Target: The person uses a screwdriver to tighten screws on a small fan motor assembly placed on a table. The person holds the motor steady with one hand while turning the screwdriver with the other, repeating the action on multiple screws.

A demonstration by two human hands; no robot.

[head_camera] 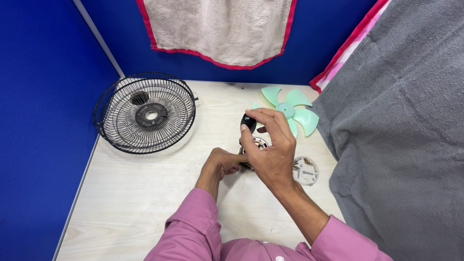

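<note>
Head view, looking down on a pale wooden table (pixel 145 193) boxed in by blue walls.

Right hand (pixel 270 150): raised just above table centre, fingers curled. Thumb and fingertips pinch a small black knob (pixel 248 122) at the hand's 11 o'clock. Closed on it, firm grip as far as I can see.

Left hand (pixel 223 163): low on the table, at 9 o'clock from the right hand, fingers folded in against a round metal motor part (pixel 260 143). The part is mostly hidden behind both hands; I see only a shiny rim under the knob. I log the left hand as gripping it, though the contact itself is partly covered.

Surroundings, clock positions from the hands:
- 10 o'clock: black wire fan guard (pixel 146 112), lying flat, well apart.
- 1 o'clock: mint-green fan blade (pixel 290 110), flat on the table, just beyond the knob.
- 4 o'clock: small clear dish (pixel 306 170) with screws in it, just beside the right wrist.
- 3 o'clock: grey cloth (pixel 401 135) covering the table's right edge.
- 12 o'clock: beige towel (pixel 217 29) with red trim hanging on the wall.

Both sleeves are pink.
</note>
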